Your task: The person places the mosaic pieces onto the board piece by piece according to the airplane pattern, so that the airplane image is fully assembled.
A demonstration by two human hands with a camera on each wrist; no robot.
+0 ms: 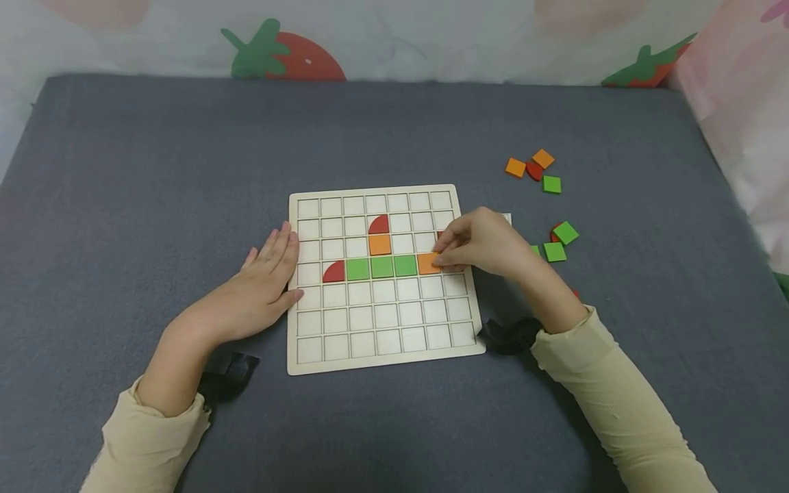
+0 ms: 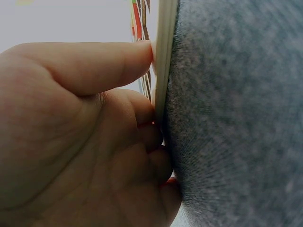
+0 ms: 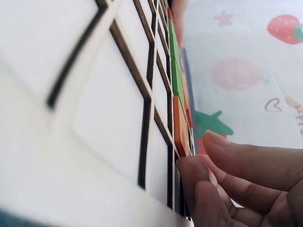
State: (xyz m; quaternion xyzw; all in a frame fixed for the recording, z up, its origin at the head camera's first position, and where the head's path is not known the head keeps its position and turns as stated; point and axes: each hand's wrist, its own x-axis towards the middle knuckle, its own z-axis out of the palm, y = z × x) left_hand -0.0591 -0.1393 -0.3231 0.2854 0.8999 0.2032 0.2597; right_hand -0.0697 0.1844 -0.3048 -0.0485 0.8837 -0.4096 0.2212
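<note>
A pale wooden grid board (image 1: 385, 366) lies on the grey cloth, with red, orange and green tiles in some cells. My left hand (image 1: 261, 284) rests along its left edge, fingers extended and thumb (image 2: 137, 56) on the rim. Over the right part of the board, my right hand (image 1: 483, 243) has bent fingers, the fingertips at the right side of an orange tile (image 1: 428, 264). In the right wrist view the thumb stands apart from this tile, with another fingertip close by its end. A row of green tiles (image 1: 381, 267) leads left to a red quarter-round tile (image 1: 335, 272). A red piece is partly hidden by the right hand.
Loose tiles lie on the cloth right of the board: orange tiles (image 1: 515, 168), green tiles (image 1: 555, 252) and red pieces (image 1: 533, 171). A pale edge shows behind the right hand. Black straps (image 1: 508, 335) hang at both wrists. A strawberry-print curtain (image 1: 431, 41) borders the far side.
</note>
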